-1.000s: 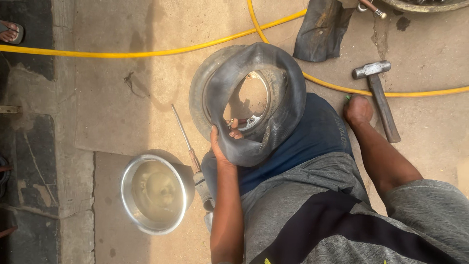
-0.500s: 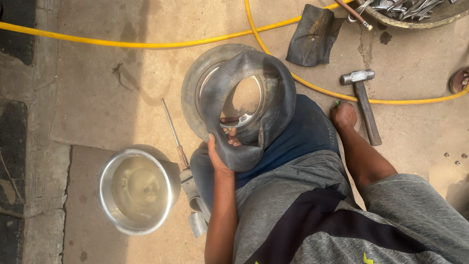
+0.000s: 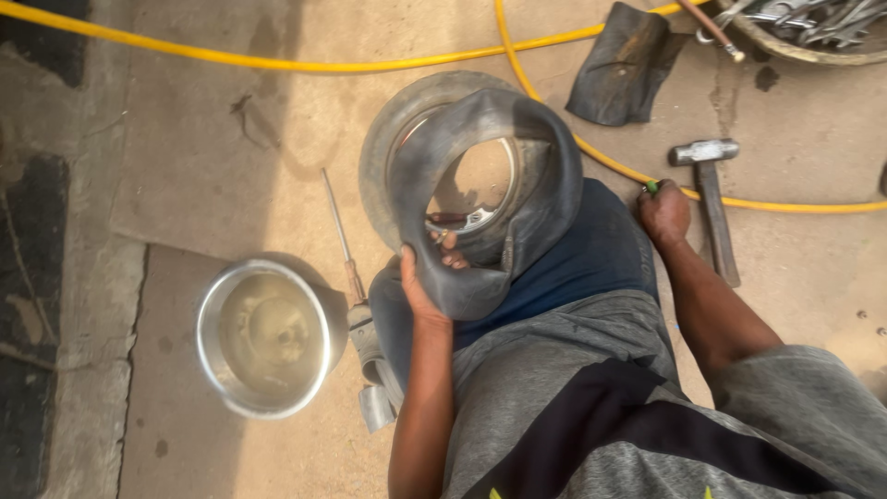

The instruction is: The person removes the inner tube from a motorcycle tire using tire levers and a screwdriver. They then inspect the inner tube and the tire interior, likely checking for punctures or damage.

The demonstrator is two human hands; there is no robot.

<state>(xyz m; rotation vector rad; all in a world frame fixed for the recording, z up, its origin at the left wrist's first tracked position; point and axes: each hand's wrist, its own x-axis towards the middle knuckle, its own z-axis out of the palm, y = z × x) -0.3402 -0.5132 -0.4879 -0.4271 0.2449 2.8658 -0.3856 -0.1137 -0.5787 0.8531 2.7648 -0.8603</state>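
Note:
A limp black inner tube (image 3: 552,176) stands up over a small tyre with a metal rim (image 3: 386,152) lying on the concrete. My left hand (image 3: 423,282) grips the tube's lower edge, fingers curled inside it. My right hand (image 3: 663,211) rests on the ground to the right, by my blue-clad knee, fingers closed with a small green tip poking out of the top. A hammer (image 3: 710,199) lies just right of that hand.
A steel bowl of water (image 3: 263,337) sits at the lower left, with a long screwdriver (image 3: 338,231) beside it. A yellow hose (image 3: 277,63) crosses the top. A black rubber piece (image 3: 621,65) and a tray of tools (image 3: 813,28) lie at the upper right.
The view has drifted a little. My left hand keeps its grip on the tube and my right hand stays beside the hammer.

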